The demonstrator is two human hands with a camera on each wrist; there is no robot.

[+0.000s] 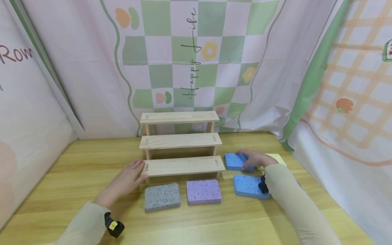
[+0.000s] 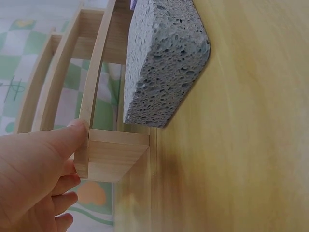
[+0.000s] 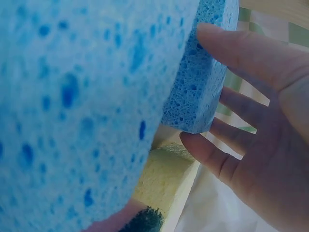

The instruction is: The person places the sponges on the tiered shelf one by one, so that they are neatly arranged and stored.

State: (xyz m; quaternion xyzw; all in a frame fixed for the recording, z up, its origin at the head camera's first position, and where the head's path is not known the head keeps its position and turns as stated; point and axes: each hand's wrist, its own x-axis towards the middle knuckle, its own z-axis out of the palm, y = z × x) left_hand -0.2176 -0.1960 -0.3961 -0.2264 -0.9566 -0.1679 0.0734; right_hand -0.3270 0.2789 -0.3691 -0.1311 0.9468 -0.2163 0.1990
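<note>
A three-tier wooden step shelf (image 1: 183, 166) stands on the table. My left hand (image 1: 130, 177) holds the left end of its lowest board, thumb on the front edge and fingers behind it in the left wrist view. To the shelf's right, my right hand (image 1: 254, 159) grips a blue sponge (image 1: 234, 162), thumb on its near side and fingers around its right end. Nearer me lies a second blue sponge (image 1: 247, 185), which fills much of the right wrist view. In front of the shelf lie a grey sponge (image 1: 162, 197) and a purple sponge (image 1: 203, 191).
A pale yellow sponge (image 1: 278, 158) is partly hidden behind my right wrist; a dark green and pink patch shows beside it in the right wrist view. Patterned cloth (image 1: 183, 51) hangs behind the wooden table (image 1: 190, 228) and on both sides.
</note>
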